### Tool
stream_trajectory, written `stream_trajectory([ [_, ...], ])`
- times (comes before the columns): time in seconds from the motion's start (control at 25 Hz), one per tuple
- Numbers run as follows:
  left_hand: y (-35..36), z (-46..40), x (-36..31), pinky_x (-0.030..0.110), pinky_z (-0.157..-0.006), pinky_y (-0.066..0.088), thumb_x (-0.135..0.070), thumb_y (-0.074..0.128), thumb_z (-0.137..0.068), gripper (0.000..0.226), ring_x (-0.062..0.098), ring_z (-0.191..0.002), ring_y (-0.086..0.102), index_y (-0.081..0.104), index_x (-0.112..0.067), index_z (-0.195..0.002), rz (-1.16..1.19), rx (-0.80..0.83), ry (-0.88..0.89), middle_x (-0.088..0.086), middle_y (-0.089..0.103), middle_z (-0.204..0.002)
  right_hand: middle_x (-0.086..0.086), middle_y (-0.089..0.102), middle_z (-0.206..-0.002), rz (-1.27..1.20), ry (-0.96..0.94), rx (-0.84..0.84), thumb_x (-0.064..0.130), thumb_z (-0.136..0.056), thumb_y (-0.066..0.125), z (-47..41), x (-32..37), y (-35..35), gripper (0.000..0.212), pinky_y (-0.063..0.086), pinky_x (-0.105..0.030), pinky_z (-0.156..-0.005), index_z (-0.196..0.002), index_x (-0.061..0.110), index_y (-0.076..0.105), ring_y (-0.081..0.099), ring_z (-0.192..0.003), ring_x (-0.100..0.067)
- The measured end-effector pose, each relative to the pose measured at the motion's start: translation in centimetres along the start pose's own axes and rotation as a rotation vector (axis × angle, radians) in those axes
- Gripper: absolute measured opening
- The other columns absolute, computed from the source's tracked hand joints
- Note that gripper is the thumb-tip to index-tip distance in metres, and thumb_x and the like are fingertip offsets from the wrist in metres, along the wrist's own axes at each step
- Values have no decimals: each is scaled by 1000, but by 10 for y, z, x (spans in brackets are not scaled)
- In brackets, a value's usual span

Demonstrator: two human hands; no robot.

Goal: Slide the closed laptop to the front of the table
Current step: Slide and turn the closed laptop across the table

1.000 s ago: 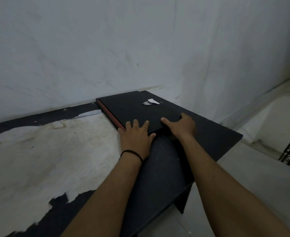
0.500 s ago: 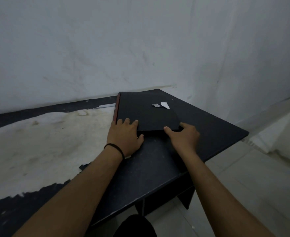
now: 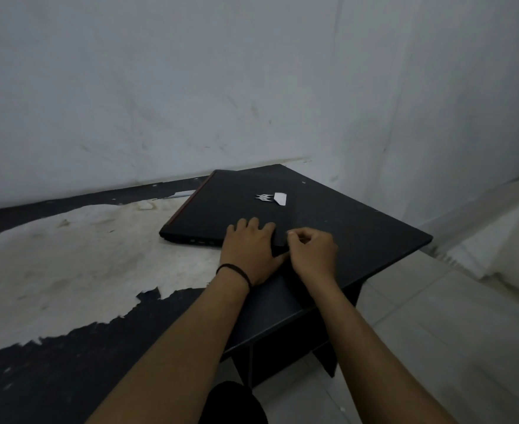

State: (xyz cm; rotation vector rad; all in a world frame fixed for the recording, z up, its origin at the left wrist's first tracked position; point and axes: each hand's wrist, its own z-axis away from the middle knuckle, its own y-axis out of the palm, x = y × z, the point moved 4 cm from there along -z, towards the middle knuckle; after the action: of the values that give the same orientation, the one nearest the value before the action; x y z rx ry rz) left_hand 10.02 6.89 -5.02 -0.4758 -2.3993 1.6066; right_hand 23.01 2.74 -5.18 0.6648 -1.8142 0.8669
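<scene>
A closed black laptop (image 3: pixel 230 203) with a red hinge edge and a white logo lies at the back right of the table (image 3: pixel 68 270), near the wall. My left hand (image 3: pixel 249 249), a black band on its wrist, lies flat on the lid at the laptop's near edge, fingers spread over it. Beside it, my right hand (image 3: pixel 311 255) curls around the near right corner of the laptop, thumb on top of the lid. Both hands touch the laptop's front edge.
The tabletop is black with a large patch of worn whitish surface on the left. A white wall (image 3: pixel 252 87) runs along the back. The table's right edge (image 3: pixel 405 255) drops to a pale tiled floor (image 3: pixel 435 347).
The laptop has turned so its near edge faces me more squarely. My left hand has moved right along the front edge, and my right hand has curled onto the corner beside it.
</scene>
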Motion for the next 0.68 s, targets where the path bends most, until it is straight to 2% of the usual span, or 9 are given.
stream_trajectory([
  [0.08, 1, -1, -2, 51, -102, 41, -71, 40, -85, 69, 33, -119, 50, 51, -26, -136, 7, -17, -47, 11, 57, -131, 2, 76, -79, -32, 48, -4, 15, -86, 63, -17, -4, -5, 16, 58, -34, -84, -89, 19, 78, 73, -81, -15],
  [0.2, 1, -3, -4, 53, -104, 39, -67, 40, -87, 69, 33, -123, 49, 47, -26, -142, 11, 20, -55, 11, 55, -135, 2, 77, -97, 88, 56, -34, 20, -88, 62, -35, -6, -9, 20, 50, -26, -85, -99, 19, 79, 71, -97, -19],
  [0.24, -1, -1, -3, 52, -102, 42, -66, 41, -87, 68, 33, -121, 50, 47, -25, -142, 2, 28, -48, 11, 57, -133, 2, 77, -101, 142, 55, -18, 24, -89, 61, -37, -5, -5, 21, 48, -26, -85, -99, 20, 79, 70, -99, -20],
  [0.36, -13, 7, 14, 41, -84, 47, -65, 43, -86, 63, 29, -111, 57, 53, -26, -134, -18, 17, -10, 6, 63, -120, 1, 76, -107, 343, 73, 56, 42, -93, 53, -42, -4, 18, 30, 39, -38, -100, -97, 25, 78, 65, -108, -24],
  [0.44, -21, 19, 33, 37, -79, 47, -65, 43, -84, 62, 25, -109, 59, 55, -29, -133, -25, 12, 27, 2, 64, -119, -1, 74, -112, 413, 105, 98, 51, -94, 48, -49, -2, 34, 39, 33, -41, -104, -101, 26, 77, 60, -115, -27],
  [0.6, -36, 36, 66, 37, -87, 51, -66, 44, -85, 65, 21, -123, 55, 48, -35, -143, -26, 49, 73, -2, 58, -139, -7, 72, -115, 478, 71, 146, 52, -92, 47, -52, 5, 72, 45, 35, -42, -108, -103, 19, 75, 59, -119, -31],
  [0.68, -40, 44, 79, 37, -93, 50, -65, 45, -86, 66, 19, -130, 51, 45, -35, -145, -16, 72, 80, -4, 53, -146, -10, 71, -117, 483, 46, 107, 48, -92, 48, -43, 7, 90, 46, 34, -43, -111, -108, 12, 72, 59, -120, -32],
])
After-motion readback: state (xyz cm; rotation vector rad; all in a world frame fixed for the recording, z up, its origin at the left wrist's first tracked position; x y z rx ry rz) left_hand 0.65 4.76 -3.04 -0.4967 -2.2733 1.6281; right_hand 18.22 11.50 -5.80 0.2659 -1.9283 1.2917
